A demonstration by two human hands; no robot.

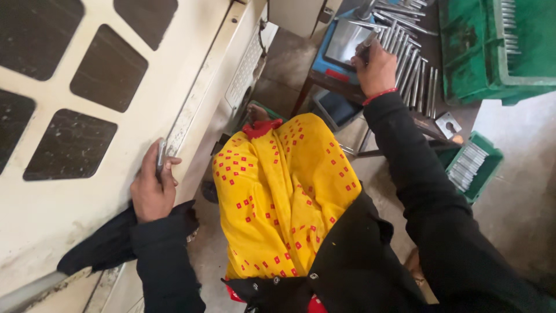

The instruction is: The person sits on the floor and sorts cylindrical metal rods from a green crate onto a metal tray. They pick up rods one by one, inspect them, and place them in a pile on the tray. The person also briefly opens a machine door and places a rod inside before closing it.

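Head view, looking down over a yellow garment [278, 197] with red squares and black sleeves.

Left hand [152, 191] pressed against a cream machine door [52, 214], fingers wrapped round a short grey metal rod [160, 157] held upright against the panel. Dark windows [69, 145] with rounded corners set into the door above the hand. A black cloth [101, 246] hanging off the left sleeve, over the door's lower edge.

Right hand [376, 69] stretched forward to a small table [347, 87], a red thread [379, 95] round the wrist. Fingers closed on a second rod [369, 40], its upper end poking out above the knuckles, just over a blue tray [330, 64] with a grey plate [344, 40] in it. More rods of the same kind [414, 75] laid side by side in a row on the table, right of the hand, touching one another.

Farther right, a green crate [480, 64] on the table's far side, a few rods [509, 26] along its rim. On the floor below, a smaller green bin [470, 165] holding a packed stack of rods. A small metal bracket [447, 124] at the table's near corner.

Bare concrete floor [515, 191] under the table and bin. A foot [258, 113] just visible past the garment's hem, beside the machine's base.
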